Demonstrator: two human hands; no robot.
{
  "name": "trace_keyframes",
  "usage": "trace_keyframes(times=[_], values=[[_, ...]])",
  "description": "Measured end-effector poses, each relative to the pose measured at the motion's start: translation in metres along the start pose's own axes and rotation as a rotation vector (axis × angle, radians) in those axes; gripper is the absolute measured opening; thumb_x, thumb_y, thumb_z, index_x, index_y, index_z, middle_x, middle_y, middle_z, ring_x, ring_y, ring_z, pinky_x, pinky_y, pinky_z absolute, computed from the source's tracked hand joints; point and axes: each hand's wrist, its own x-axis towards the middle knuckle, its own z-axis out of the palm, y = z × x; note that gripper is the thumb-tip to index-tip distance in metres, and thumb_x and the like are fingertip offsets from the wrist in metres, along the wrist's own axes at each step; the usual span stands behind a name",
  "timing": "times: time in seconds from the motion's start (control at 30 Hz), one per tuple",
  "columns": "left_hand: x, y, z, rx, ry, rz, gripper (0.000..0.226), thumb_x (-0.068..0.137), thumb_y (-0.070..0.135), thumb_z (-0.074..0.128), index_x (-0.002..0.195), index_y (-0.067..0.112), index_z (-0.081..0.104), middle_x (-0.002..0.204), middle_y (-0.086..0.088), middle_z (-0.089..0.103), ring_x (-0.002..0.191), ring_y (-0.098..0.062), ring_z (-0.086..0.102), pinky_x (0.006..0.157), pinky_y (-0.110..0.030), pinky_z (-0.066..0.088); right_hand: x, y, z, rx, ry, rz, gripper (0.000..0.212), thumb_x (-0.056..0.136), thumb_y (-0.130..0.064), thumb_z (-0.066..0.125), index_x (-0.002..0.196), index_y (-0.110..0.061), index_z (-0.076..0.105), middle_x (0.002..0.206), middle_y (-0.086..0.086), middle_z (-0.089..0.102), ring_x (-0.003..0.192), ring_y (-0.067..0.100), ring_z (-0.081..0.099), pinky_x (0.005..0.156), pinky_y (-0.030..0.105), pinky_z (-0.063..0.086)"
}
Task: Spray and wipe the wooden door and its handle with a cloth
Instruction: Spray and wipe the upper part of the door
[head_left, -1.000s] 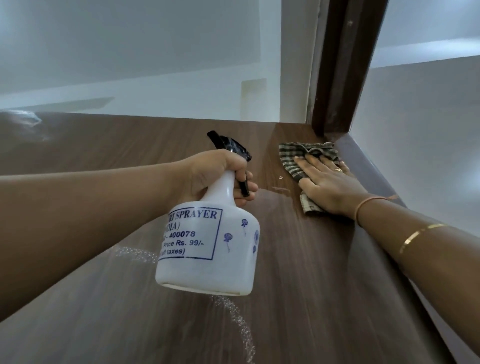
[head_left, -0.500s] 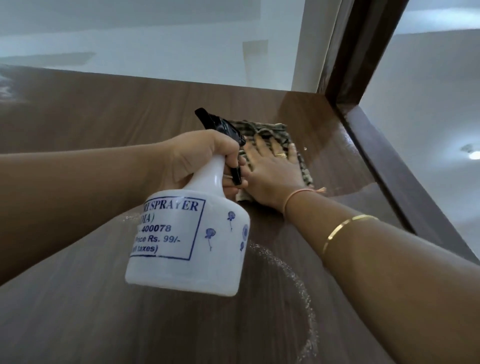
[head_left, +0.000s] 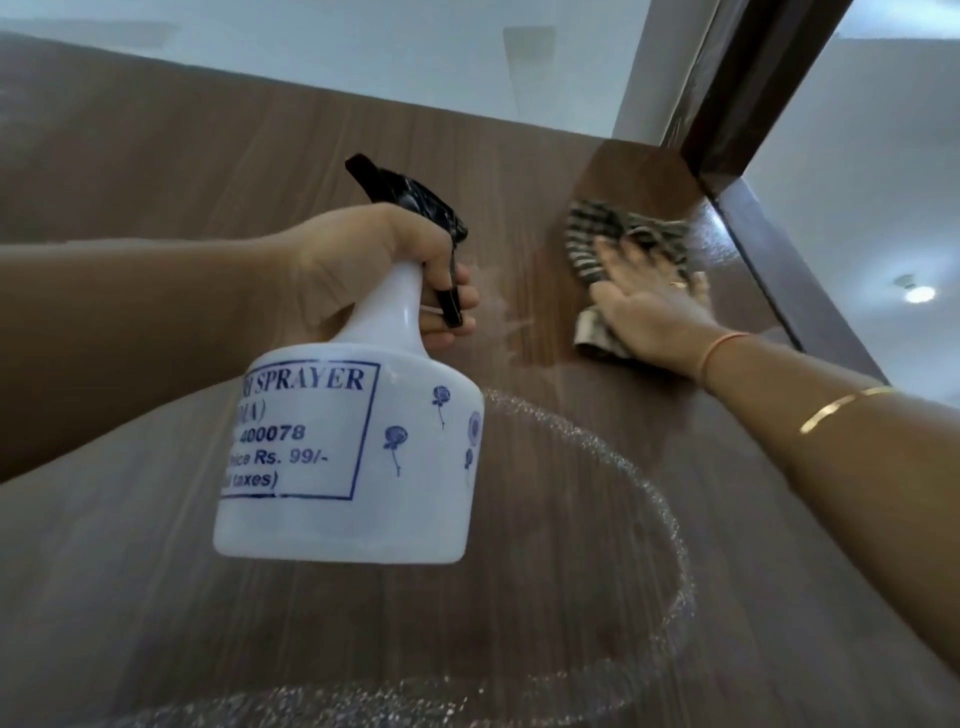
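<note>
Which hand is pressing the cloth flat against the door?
The right hand, spread flat on the checked cloth near the door frame; the left hand grips the white spray bottle instead.

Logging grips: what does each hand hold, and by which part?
Left hand grips the spray bottle by its neck, fingers on the trigger. Right hand presses the cloth flat against the door.

Cloth (head_left: 597, 239), right hand (head_left: 654, 312) nearer door frame (head_left: 748, 104)

Single head-worn wide-angle view, close against the wooden door (head_left: 208, 156), tilted upward toward its top corner.
</note>
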Motion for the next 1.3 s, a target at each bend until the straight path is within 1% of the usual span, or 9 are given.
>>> trace_keyframes(times=[0.1,0.23,0.4,0.5,0.6,0.83,1.03,1.2,1.3], values=[[-0.003,-0.01,-0.008,0.047,-0.032,0.016,0.023,0.073,-0.006,0.046,0.077,0.007,0.064,0.062,-0.006,0.071,0.052,-0.02,0.07,0.041,-0.03,0.054,-0.002,0.033,-0.004,0.021,0.007,0.137,0.057,0.098,-0.048,0.019,0.151,-0.039,0.003,0.161,-0.008,-0.004,0.147,0.018,-0.005,0.116,0.048,-0.009],[-0.003,-0.014,-0.004,0.016,0.012,0.036,0.037,0.047,0.001,0.047,0.079,0.007,0.064,0.064,-0.006,0.072,0.056,-0.02,0.071,0.043,-0.028,0.053,-0.011,0.059,-0.006,0.063,-0.032,0.232,0.058,0.096,-0.051,0.017,0.151,-0.04,0.0,0.16,-0.007,-0.007,0.147,0.02,-0.008,0.115,0.048,-0.01],[-0.009,-0.023,0.022,-0.033,-0.065,0.055,0.033,0.045,0.001,0.045,0.075,0.006,0.06,0.059,-0.005,0.068,0.05,-0.018,0.068,0.044,-0.027,0.055,-0.018,0.069,-0.007,0.104,-0.038,0.311,0.059,0.095,-0.05,0.018,0.151,-0.039,-0.001,0.16,-0.006,-0.007,0.147,0.024,-0.008,0.116,0.049,-0.01],[-0.009,-0.021,0.034,-0.067,-0.055,0.01,0.023,0.064,-0.006,0.045,0.077,0.005,0.06,0.07,-0.006,0.067,0.06,-0.016,0.068,0.056,-0.029,0.06,-0.019,0.064,-0.005,0.084,-0.02,0.324,0.059,0.097,-0.048,0.018,0.152,-0.036,0.0,0.161,-0.005,-0.006,0.147,0.024,-0.007,0.116,0.049,-0.01],[-0.009,-0.026,0.035,-0.085,-0.022,0.001,0.022,0.072,-0.005,0.043,0.078,0.005,0.061,0.067,-0.006,0.068,0.057,-0.016,0.068,0.056,-0.03,0.059,-0.02,0.058,-0.004,0.062,-0.008,0.317,0.059,0.097,-0.047,0.017,0.152,-0.034,0.0,0.161,-0.004,-0.006,0.147,0.024,-0.007,0.116,0.051,-0.011],[-0.02,-0.042,0.02,-0.015,0.043,0.053,0.026,0.067,-0.008,0.039,0.078,0.007,0.058,0.05,-0.003,0.066,0.043,-0.015,0.065,0.036,-0.024,0.049,-0.03,0.01,0.003,0.03,0.052,0.108,0.06,0.098,-0.041,0.02,0.153,-0.027,0.001,0.161,0.0,-0.003,0.147,0.026,-0.007,0.114,0.053,-0.015],[-0.023,-0.039,0.004,0.059,0.212,0.065,0.022,0.082,-0.005,0.037,0.079,0.009,0.054,0.051,-0.002,0.065,0.042,-0.015,0.065,0.034,-0.023,0.047,-0.036,-0.068,0.019,0.003,0.067,-0.136,0.059,0.099,-0.041,0.021,0.153,-0.025,0.004,0.161,0.0,-0.001,0.147,0.026,-0.005,0.114,0.054,-0.013],[-0.023,-0.039,0.002,0.057,0.073,0.031,0.033,0.098,-0.006,0.025,0.07,0.007,0.038,0.071,-0.005,0.044,0.061,-0.018,0.047,0.058,-0.027,0.037,-0.051,-0.096,0.023,-0.016,0.034,-0.351,0.057,0.1,-0.037,0.023,0.153,-0.026,0.006,0.161,-0.002,0.002,0.147,0.023,-0.003,0.115,0.051,-0.013],[-0.021,-0.051,0.001,0.089,0.07,0.003,0.027,0.093,-0.005,0.032,0.073,0.006,0.045,0.059,-0.006,0.057,0.044,-0.018,0.059,0.04,-0.022,0.048,-0.045,-0.078,0.017,-0.04,0.029,-0.322,0.056,0.1,-0.037,0.023,0.153,-0.028,0.006,0.161,-0.005,0.004,0.147,0.017,0.0,0.116,0.046,-0.01]])
